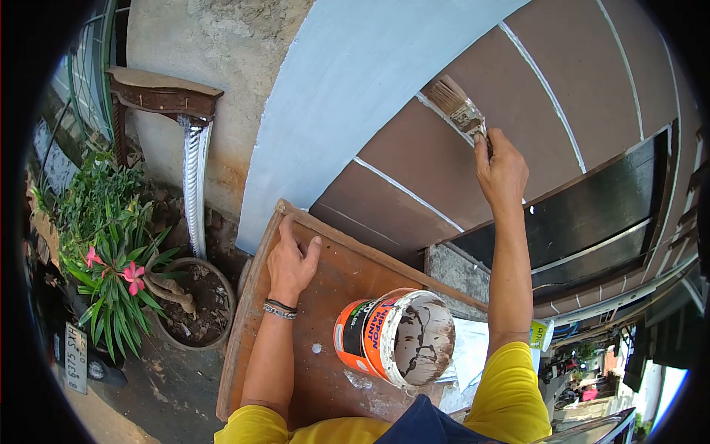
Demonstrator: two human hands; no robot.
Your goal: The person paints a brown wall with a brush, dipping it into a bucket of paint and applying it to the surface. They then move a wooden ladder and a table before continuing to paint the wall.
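Observation:
In my right hand point(501, 170) is a paintbrush point(455, 105), its bristles against the brown wall point(414, 159) beside a white line. My left hand point(291, 260) rests at the raised edge of a wooden board point(325, 296), with thumb and index finger apart and nothing held. Between my arms, an orange and white paint bucket point(377, 334) stands on the board. Its inside is streaked with brown paint. A light blue band point(333, 81) borders the brown wall on the left.
At the left are a potted plant point(196, 333) with pink flowers, a wooden furniture piece point(163, 92) and a licence plate point(75, 359). A dark window point(592, 214) lies to the right. White sheets point(467, 355) and a green-white container point(541, 334) sit beyond the bucket.

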